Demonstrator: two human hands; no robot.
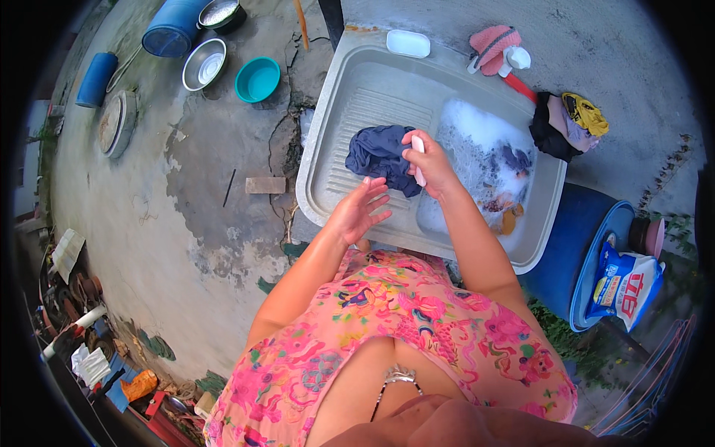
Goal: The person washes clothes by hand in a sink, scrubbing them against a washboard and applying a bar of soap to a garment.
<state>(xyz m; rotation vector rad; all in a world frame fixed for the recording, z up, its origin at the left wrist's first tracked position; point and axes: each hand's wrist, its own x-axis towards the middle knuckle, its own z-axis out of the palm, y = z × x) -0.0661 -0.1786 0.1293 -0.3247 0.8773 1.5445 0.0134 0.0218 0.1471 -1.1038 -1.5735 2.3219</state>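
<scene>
A bunched dark blue cloth [375,155] lies on the ribbed washboard side of a grey stone-like laundry sink [319,142]. My right hand [431,165] grips a pale pink bar of soap [418,161] at the cloth's right edge; some fingertips are hidden behind the bar. My left hand [362,212] hovers just below the cloth, palm turned up, its fingers apart and nothing in it. On the right, the basin holds foamy water [469,128] with dark and brownish-yellow garments [509,219] partly sunk in the suds.
A white soap dish [408,43] sits on the sink's far rim. Beyond the right rim are a pink cloth [495,47], a red-handled brush [519,88] and piled clothes [564,125]. A detergent bag [625,285] rests on a blue barrel [564,246]. A teal basin [257,80] stands left.
</scene>
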